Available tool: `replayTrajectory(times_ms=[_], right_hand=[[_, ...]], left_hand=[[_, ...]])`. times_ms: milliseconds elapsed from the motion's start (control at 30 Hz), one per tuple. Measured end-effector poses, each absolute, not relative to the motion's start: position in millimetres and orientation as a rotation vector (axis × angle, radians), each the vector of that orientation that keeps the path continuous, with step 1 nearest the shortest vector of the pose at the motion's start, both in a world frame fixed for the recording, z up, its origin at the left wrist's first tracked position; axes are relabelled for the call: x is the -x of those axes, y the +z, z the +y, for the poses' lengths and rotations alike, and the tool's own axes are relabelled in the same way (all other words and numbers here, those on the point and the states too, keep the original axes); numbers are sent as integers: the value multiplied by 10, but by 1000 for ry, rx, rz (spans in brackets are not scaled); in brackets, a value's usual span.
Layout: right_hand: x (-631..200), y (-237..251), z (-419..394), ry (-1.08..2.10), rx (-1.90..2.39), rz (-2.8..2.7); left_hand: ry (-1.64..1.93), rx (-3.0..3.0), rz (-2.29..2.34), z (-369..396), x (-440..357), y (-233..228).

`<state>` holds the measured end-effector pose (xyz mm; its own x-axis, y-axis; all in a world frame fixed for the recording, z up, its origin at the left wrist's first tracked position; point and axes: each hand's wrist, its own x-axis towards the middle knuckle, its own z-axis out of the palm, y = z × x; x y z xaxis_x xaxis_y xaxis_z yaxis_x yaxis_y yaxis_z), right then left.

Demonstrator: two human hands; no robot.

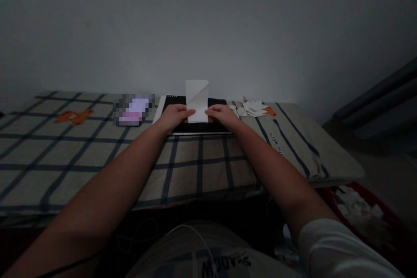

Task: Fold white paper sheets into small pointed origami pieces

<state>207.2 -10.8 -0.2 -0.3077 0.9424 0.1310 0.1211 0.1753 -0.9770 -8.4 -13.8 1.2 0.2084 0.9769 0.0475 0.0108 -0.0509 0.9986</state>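
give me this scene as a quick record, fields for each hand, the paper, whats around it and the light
left hand: left hand pinches the paper's left edge, thumb in front
right hand: right hand pinches its right edge
held item: white paper, raised, with a diagonal fold line near the top
beneath: black sheet on a checked tablecloth
to the left: phone, screen lit
to the right: white paper pieces in a loose pile
lower right: red container holding white scraps
light: dim
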Motion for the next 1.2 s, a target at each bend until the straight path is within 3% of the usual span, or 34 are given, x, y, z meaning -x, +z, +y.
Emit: replayTrajectory(times_ms=[333,1200], right_hand=[[-2121,-38,-31,1061,1079,-1551],[-2123,-4,-34,1118,1065,-1474]], left_hand=[[1025,-1300,980,-113,71,-24],[1027,-1283,1069,-145,58,35]])
